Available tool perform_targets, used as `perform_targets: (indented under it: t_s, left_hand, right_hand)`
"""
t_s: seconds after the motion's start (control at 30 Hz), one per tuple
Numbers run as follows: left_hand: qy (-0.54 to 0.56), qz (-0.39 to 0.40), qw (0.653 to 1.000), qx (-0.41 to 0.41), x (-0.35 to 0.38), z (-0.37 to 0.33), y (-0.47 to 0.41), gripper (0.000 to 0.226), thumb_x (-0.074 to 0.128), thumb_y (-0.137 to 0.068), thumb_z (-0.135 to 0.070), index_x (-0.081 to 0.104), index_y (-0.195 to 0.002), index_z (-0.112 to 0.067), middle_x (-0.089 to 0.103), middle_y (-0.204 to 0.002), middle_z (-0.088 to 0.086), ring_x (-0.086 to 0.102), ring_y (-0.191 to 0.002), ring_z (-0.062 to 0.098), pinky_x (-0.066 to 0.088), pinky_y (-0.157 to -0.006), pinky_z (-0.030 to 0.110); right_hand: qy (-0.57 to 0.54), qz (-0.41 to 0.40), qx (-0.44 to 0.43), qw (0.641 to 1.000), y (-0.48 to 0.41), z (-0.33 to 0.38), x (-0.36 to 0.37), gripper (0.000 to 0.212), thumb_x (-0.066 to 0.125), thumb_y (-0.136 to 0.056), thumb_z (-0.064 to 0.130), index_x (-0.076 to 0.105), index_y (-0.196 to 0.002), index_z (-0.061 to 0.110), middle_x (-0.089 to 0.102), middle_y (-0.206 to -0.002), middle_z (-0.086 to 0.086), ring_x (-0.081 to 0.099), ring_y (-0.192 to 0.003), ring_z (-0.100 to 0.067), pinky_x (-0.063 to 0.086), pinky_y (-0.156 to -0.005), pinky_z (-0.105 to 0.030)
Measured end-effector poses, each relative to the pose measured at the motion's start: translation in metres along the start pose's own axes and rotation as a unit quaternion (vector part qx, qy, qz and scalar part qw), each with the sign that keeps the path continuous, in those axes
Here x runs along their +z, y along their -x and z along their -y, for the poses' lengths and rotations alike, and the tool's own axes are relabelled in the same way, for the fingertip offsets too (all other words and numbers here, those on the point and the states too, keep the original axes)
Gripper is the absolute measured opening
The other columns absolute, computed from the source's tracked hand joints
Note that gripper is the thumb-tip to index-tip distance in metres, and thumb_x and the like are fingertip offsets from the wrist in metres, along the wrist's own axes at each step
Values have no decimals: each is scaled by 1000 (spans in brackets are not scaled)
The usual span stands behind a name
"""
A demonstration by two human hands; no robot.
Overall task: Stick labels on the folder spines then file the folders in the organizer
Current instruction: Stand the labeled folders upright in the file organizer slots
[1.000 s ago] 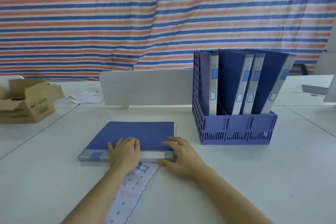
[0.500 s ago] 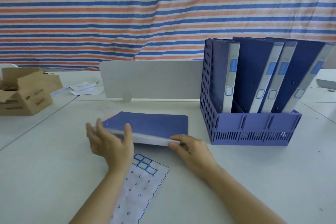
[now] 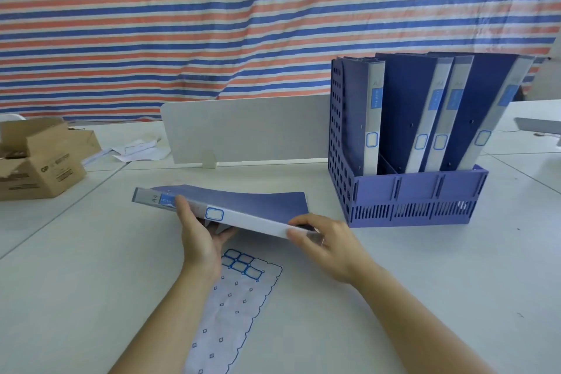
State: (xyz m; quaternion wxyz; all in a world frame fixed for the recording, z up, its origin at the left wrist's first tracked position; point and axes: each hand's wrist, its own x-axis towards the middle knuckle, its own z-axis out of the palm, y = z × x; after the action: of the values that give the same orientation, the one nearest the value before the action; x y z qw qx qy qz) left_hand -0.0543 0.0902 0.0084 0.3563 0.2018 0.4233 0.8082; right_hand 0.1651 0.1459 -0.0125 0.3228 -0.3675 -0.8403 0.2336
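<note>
Left hand (image 3: 197,240) and right hand (image 3: 321,244) pinch-grip the labelled folder (image 3: 243,203), newly lifted off the bench (image 3: 394,282), likely ready for the organizer (image 3: 409,200).

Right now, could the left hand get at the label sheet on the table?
Probably not yet: the left hand grips the folder from beneath. The label sheet lies just below it, mostly uncovered, so letting go would free the way.
</note>
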Motion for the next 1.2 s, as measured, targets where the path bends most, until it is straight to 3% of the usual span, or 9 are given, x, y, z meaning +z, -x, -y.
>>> perform_targets:
  t_s: [0.1, 0.17, 0.3, 0.43, 0.63, 0.8, 0.9, 1.1, 1.2]
  left_hand:
    - [-28, -4, 1000, 9, 4, -7, 3, 50, 29, -103, -51, 46, -139, -20, 62, -123, 10, 64, -108, 23, 57, -75, 42]
    - [-64, 13, 997, 29, 9, -10, 9, 49, 29, -103, -50, 43, -141, -22, 58, -133, 10, 64, -111, 20, 59, -78, 42]
    - [-119, 43, 988, 94, 35, -19, 35, 44, 26, -104, -47, 38, -142, -27, 54, -135, 7, 61, -116, 18, 59, -83, 38]
    - [-175, 104, 962, 183, 57, -31, 64, 43, 33, -104, -42, 34, -143, -25, 52, -135, 3, 62, -111, 12, 59, -75, 26]
    - [-297, 212, 888, 278, 78, -30, 79, 86, 65, -82, -45, 19, -153, -32, 35, -150, -8, 52, -120, 0, 55, -76, 16]
    - [-299, 234, 879, 289, 103, -22, 90, 68, 50, -92, -50, 22, -152, -36, 42, -139, -12, 53, -121, 4, 57, -85, 28]
    - [-297, 238, 875, 299, 112, -18, 85, 46, 35, -102, -46, 34, -147, -38, 47, -140, -17, 52, -126, 8, 55, -90, 37]
    - [-306, 201, 905, 217, 138, -3, 72, 34, 46, -102, -34, 44, -135, -27, 52, -132, -12, 55, -121, 17, 52, -97, 42]
    - [-401, 205, 872, 190, 143, 19, 62, 43, 49, -100, -26, 39, -141, -18, 47, -140, -3, 53, -123, 22, 46, -102, 39]
  right_hand:
    - [158, -24, -60, 985, 4, 11, 4, 63, 51, -83, 71, 56, -132, 32, 62, -130, 10, 56, -120, -11, 40, -108, -32]
    - [205, -57, -84, 973, 3, 23, 9, 75, 57, -81, 67, 45, -143, 27, 58, -140, 1, 54, -128, -20, 40, -108, -36]
    - [254, -154, -143, 944, 0, 50, 19, 74, 63, -83, 52, 39, -146, 21, 66, -123, 0, 68, -100, -23, 55, -74, -32]
    - [245, -233, -135, 931, 5, 67, 8, 54, 47, -94, 47, 39, -143, 25, 69, -102, 5, 66, -62, -20, 31, -40, -24]
    - [185, -260, -122, 940, 23, 70, -28, 38, 42, -99, 47, 40, -132, 30, 70, -86, 7, 58, -50, -24, 27, -41, -25]
    - [166, -239, -82, 953, 38, 63, -61, 31, 43, -100, 43, 37, -127, 31, 67, -82, 6, 57, -58, -31, 43, -48, -35]
    - [133, -231, -33, 963, 44, 58, -89, 28, 46, -98, 32, 39, -122, 21, 53, -67, 6, 50, -54, -29, 34, -50, -35]
    - [132, -273, 15, 953, 58, 56, -145, 29, 49, -99, 33, 42, -122, 17, 44, -59, 7, 50, -56, -30, 34, -53, -33]
    - [105, -321, 24, 941, 70, 55, -171, 31, 49, -99, 34, 41, -125, 19, 49, -62, 5, 48, -51, -18, 35, -50, -30]
